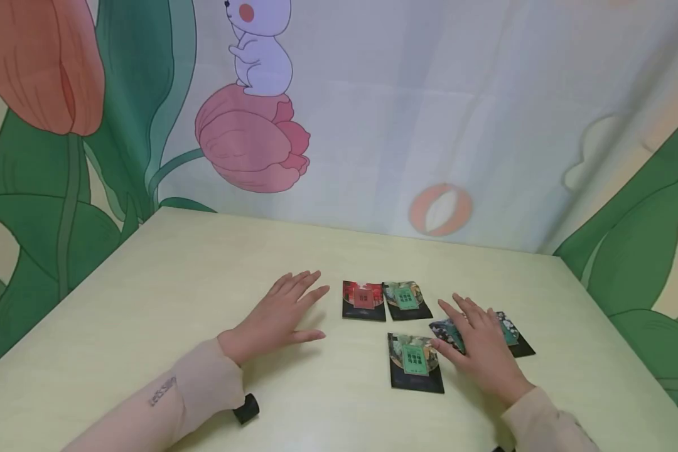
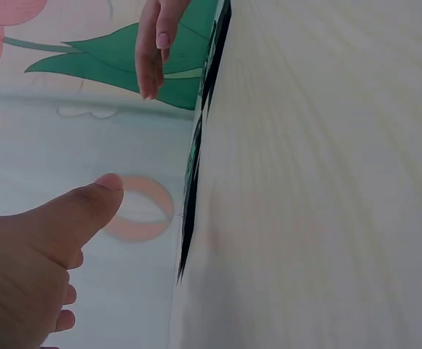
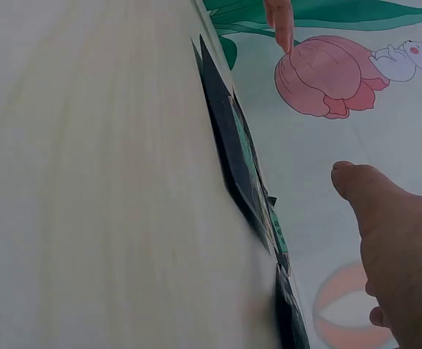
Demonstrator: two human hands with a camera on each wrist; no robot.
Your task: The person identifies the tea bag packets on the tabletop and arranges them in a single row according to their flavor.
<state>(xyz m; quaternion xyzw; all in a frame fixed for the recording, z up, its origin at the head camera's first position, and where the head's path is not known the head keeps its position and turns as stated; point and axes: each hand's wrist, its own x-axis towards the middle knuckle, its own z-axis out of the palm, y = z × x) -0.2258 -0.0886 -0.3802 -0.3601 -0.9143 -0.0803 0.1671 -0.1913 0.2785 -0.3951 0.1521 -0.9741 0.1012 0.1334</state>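
Observation:
My left hand (image 1: 277, 320) is held over the table to the left of the packets, fingers extended and nothing in it. My right hand (image 1: 483, 351) is spread above a dark packet with a blue-and-white floral pattern (image 1: 508, 329), partly hiding it; a second one may lie under it. In the wrist views both hands appear raised off the table. A flat packet with a red label (image 1: 364, 300) lies beside a green-labelled packet (image 1: 407, 300). Nearer me, another green-labelled packet (image 1: 415, 363) lies just left of my right thumb.
The packets lie on a pale wood-grain table (image 1: 316, 402). Behind it hangs a printed curtain (image 1: 361, 125) with tulips and a white rabbit. A black object (image 1: 246, 409), seemingly strapped to the left wrist, shows below the sleeve.

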